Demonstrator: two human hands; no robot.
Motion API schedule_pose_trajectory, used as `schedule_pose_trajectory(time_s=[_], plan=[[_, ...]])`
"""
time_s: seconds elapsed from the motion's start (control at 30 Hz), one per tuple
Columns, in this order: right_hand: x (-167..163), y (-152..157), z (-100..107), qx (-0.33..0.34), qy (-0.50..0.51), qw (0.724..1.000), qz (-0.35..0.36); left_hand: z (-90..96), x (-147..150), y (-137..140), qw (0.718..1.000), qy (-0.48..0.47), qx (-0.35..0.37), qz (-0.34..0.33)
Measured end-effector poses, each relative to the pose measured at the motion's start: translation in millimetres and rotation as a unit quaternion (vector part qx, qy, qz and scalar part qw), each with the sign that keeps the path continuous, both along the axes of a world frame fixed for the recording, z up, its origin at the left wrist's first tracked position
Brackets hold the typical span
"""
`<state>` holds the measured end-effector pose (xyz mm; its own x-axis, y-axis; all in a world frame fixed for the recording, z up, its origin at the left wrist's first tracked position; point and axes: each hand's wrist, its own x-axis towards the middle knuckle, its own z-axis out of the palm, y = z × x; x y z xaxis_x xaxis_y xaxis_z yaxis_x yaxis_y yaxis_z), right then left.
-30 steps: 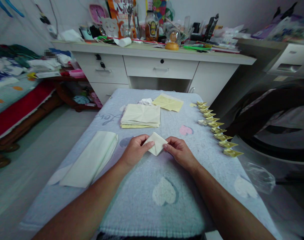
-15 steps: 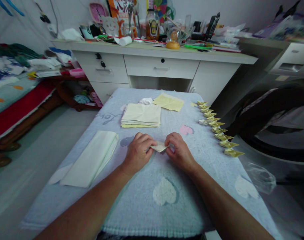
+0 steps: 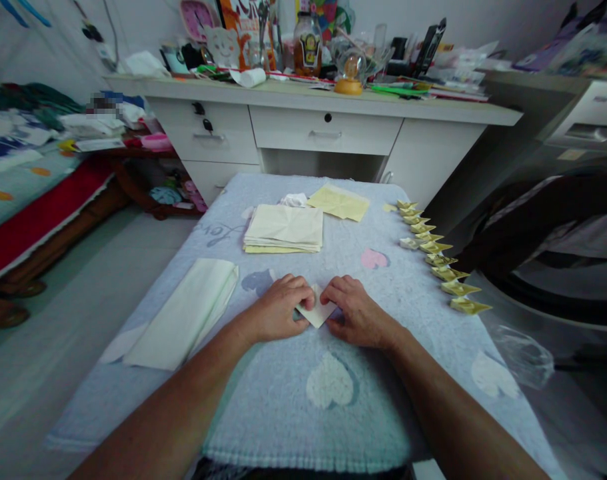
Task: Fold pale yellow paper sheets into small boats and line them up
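Between my hands is a small folded piece of pale paper (image 3: 317,315), one corner pointing toward me. My left hand (image 3: 284,308) is closed on its left side, thumb low and fingers curled over the top. On the right side my right hand (image 3: 354,310) grips it the same way. Both hands partly cover the paper. Beyond them lies a stack of cream paper sheets (image 3: 284,225), with a creased yellow sheet (image 3: 339,202) behind it to the right. A row of several small folded paper boats (image 3: 446,273) runs along the table's right edge.
A blue cloth with heart patterns (image 3: 263,413) covers the table. At its left lies a long folded pale paper (image 3: 186,313); a crumpled white paper (image 3: 294,200) sits behind the stack. Past the table stands a cluttered white desk (image 3: 328,130), with a front-loading washing machine (image 3: 583,133) on the right.
Both hands have come slightly nearer to me with the folded paper. The paper has tilted, so more of its face and a downward-pointing corner show.
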<state>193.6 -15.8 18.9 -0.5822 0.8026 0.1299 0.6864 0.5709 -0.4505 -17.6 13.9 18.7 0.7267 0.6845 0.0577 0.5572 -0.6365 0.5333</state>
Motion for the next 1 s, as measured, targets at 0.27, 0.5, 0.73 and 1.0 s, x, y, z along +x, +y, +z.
schedule_pose_trajectory(time_s=[0.27, 0.5, 0.73, 1.0], plan=[[4, 2, 2, -0.031, 0.022, 0.999, 0.025, 2.6, -3, 4, 0.999, -0.004, -0.04, -0.007], [3, 2, 2, -0.018, 0.027, 0.999, 0.019, 3.9, -2, 2, 0.999, -0.021, -0.021, -0.032], [-3, 2, -4, 0.007, 0.024, 1.0, -0.018, 2.5, 2, -1, 1.0, -0.027, -0.012, 0.003], [-5, 5, -13, 0.005, 0.056, 0.997, -0.044, 0.7, 1, 1, 1.0, -0.005, -0.004, 0.015]])
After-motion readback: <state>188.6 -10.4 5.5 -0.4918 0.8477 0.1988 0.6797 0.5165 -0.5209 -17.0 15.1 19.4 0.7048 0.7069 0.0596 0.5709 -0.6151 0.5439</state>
